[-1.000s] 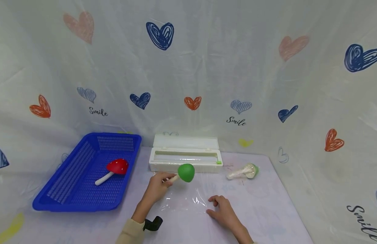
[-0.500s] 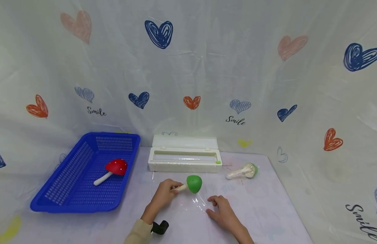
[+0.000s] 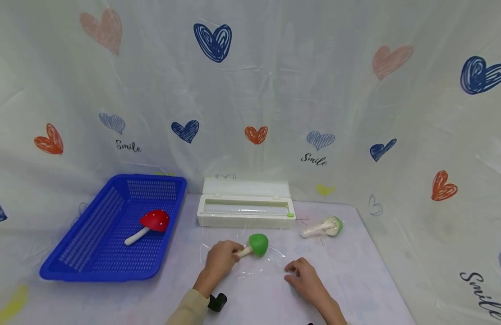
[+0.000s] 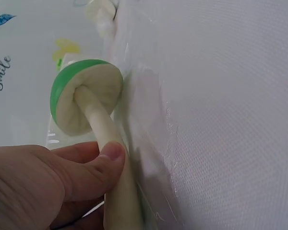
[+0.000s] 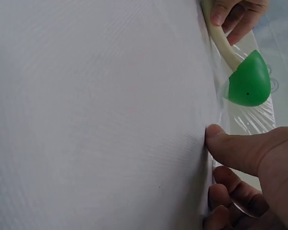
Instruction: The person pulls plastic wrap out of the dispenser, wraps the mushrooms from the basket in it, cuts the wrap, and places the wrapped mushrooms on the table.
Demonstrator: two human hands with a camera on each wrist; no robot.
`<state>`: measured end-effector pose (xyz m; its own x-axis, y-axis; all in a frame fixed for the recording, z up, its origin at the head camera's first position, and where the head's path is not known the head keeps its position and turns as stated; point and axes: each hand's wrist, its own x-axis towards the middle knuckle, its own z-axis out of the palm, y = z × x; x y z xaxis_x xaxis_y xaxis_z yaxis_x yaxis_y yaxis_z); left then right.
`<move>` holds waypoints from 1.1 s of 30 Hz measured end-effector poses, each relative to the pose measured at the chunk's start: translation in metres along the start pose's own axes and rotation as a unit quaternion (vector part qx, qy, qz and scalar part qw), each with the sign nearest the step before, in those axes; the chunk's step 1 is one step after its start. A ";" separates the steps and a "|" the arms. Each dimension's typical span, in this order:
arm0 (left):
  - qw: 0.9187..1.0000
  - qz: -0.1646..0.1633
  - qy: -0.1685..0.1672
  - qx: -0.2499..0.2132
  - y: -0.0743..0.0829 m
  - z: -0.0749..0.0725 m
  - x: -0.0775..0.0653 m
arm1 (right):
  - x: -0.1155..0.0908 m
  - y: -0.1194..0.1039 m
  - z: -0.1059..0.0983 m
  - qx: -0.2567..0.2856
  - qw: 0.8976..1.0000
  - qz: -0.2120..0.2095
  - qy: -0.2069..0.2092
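Low over the table, my left hand [image 3: 222, 261] pinches the pale stem of a toy mushroom with a green cap [image 3: 259, 245]. In the left wrist view, the thumb [image 4: 103, 165] presses along the stem [image 4: 122, 201] and the cap's pale ribbed underside shows. Clear plastic wrap [image 3: 250, 271] spreads beneath the mushroom, running out from a white cling film dispenser [image 3: 246, 222] with its lid raised. At the wrap's right edge my right hand [image 3: 307, 280] rests with fingers loosely bent. The right wrist view shows its thumb [image 5: 230, 146] and fingertips apart, touching the surface.
On the left stands a blue plastic basket [image 3: 108, 276] with a red, white-spotted toy mushroom [image 3: 154, 221] in it. Right of the dispenser lies a wrapped green-capped mushroom [image 3: 324, 227]. A heart-print curtain [image 3: 347, 108] hangs behind the table.
My left hand has brought the green mushroom down and rightward onto the wrap. My right hand has shifted slightly right, and the creases in the wrap have changed.
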<state>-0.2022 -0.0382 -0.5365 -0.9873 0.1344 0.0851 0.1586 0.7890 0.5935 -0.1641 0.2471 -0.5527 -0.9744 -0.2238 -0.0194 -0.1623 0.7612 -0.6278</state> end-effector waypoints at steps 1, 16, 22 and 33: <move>1.000 -0.001 0.001 0.005 0.000 0.000 0.000 | 0.001 -0.001 0.000 -0.004 1.000 -0.002 0.006; 0.992 0.096 0.005 0.087 0.004 0.000 -0.004 | 0.019 -0.024 -0.020 -0.049 0.998 -0.038 0.022; 0.990 0.110 0.008 0.088 0.002 0.004 -0.002 | 0.030 -0.031 -0.024 -0.046 0.985 -0.118 0.117; 0.992 0.096 0.020 0.077 0.002 0.012 -0.003 | 0.067 -0.056 -0.013 -0.046 0.946 -0.275 0.166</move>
<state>-0.1992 -0.0299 -0.5449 -0.9380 0.2691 0.2187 0.3405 0.8337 0.4348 -0.2223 0.1976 -0.5087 -0.7311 -0.4093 0.5458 -0.6570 0.6379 -0.4017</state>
